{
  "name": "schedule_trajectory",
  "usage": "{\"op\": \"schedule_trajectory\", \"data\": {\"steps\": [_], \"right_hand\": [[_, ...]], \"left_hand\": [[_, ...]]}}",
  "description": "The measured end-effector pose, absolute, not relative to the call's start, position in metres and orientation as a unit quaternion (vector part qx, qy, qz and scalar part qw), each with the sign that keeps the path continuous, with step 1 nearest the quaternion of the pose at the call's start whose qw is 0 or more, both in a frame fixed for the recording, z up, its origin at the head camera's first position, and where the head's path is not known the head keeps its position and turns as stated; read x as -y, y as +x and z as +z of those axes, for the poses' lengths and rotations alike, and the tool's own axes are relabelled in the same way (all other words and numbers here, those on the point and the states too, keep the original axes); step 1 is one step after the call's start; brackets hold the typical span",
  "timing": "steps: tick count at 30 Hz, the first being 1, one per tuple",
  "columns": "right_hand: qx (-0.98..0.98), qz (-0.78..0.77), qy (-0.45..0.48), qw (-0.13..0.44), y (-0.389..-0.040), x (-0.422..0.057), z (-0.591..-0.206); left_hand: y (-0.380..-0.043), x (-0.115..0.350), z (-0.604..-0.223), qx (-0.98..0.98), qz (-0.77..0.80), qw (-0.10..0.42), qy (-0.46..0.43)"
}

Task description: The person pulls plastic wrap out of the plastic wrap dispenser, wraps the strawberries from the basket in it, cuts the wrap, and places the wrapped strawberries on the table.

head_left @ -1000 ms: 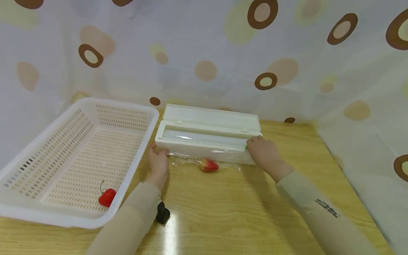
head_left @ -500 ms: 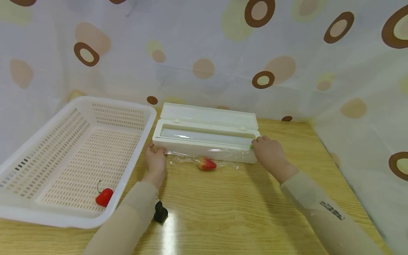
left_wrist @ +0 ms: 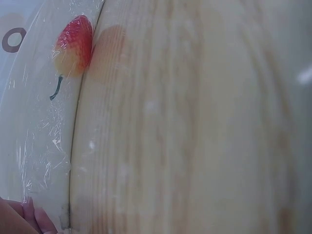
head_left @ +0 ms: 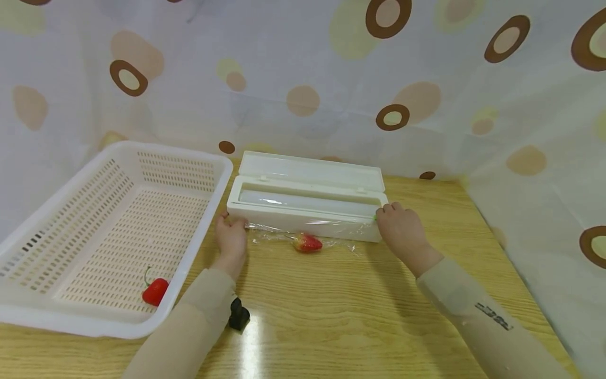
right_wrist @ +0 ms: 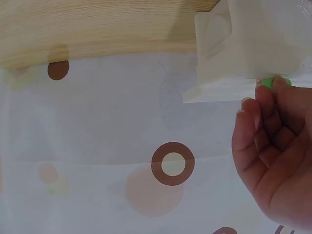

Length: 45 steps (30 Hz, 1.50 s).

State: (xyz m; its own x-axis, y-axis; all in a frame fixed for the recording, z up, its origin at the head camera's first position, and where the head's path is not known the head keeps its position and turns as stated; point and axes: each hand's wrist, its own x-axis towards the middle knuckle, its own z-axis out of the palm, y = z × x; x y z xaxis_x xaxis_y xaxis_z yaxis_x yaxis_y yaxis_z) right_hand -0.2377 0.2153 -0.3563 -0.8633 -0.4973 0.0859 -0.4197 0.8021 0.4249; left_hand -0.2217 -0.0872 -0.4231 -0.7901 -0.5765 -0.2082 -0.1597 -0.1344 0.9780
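A white cling film box (head_left: 284,215) lies on the table with its lid tipped back and a film roll inside. My left hand (head_left: 231,239) grips its front left corner, fingers partly hidden behind it. At the right end, my right hand (head_left: 402,231) pinches a small green slider (right_wrist: 267,83) between thumb and forefinger. Clear cling film (head_left: 272,237) hangs over the front face and spreads onto the table. A red and yellow strawberry (head_left: 309,242) with a green stem lies under or against the film; which, I cannot tell.
Left of the box stands a white slotted basket (head_left: 227,176) holding a red fruit (head_left: 155,292) with a curled green stem. A black object (head_left: 239,316) shows beside the left sleeve. A patterned sheet (head_left: 303,131) hangs behind and to the right.
My right hand has slid the green slider rightward to near the box's right end. The left hand stays at its corner, and the whole view has shifted slightly.
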Motion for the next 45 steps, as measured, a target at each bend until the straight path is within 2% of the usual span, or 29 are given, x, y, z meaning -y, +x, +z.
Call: {"op": "schedule_trajectory", "data": {"steps": [24, 34, 40, 45], "right_hand": [[0.947, -0.201, 0.211, 0.132, -0.232, -0.210, -0.363], [0.959, -0.160, 0.204, 0.115, -0.234, -0.220, -0.357], [0.943, -0.099, 0.259, 0.184, -0.229, -0.203, -0.372], [0.911, -0.119, 0.303, 0.252, -0.226, -0.195, -0.387]], "left_hand": [[-0.221, 0.087, -0.422, 0.635, -0.705, 0.138, 0.283], [-0.219, 0.089, -0.418, 0.634, -0.708, 0.132, 0.280], [-0.220, 0.088, -0.417, 0.629, -0.711, 0.126, 0.287], [-0.220, 0.084, -0.417, 0.652, -0.692, 0.123, 0.286]]}}
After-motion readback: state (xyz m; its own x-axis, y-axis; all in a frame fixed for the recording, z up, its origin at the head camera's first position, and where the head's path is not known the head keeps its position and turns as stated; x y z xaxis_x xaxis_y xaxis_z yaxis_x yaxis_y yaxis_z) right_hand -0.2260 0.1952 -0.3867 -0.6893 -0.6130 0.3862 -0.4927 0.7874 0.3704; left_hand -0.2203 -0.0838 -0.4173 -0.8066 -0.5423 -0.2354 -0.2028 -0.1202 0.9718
